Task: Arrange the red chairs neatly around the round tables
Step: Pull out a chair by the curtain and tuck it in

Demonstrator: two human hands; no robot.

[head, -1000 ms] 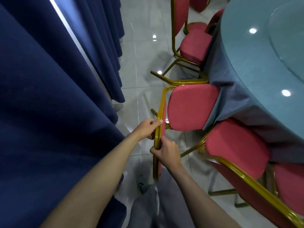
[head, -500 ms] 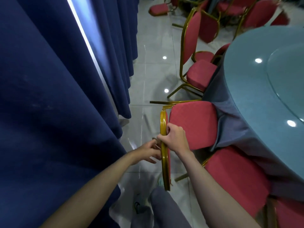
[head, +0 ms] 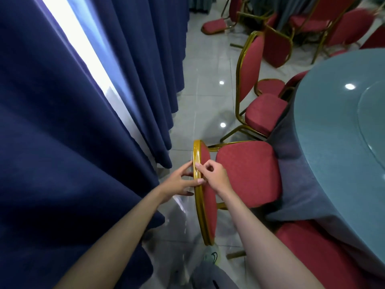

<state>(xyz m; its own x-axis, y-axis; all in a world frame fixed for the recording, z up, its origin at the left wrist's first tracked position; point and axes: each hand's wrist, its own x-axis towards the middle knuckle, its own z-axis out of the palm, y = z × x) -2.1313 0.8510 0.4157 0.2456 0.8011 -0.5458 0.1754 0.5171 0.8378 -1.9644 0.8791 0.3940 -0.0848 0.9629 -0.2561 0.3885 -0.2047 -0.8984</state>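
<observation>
Banquet hall or restaurant function room. Round table [head: 333,155] under blue cloth, with glass turntable [head: 373,122] on top. Red padded chair [head: 248,174] on gold metal frame drawn up to it; more red chairs [head: 308,24] jumbled beyond. Glossy pale tile floor [head: 206,80]. Floor-length navy curtains [head: 62,122] along the left.

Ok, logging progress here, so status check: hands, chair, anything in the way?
Left hand, right hand grip the red chair by its gold back rim. Seat front at the tablecloth. Blue curtain crowds the left.
</observation>
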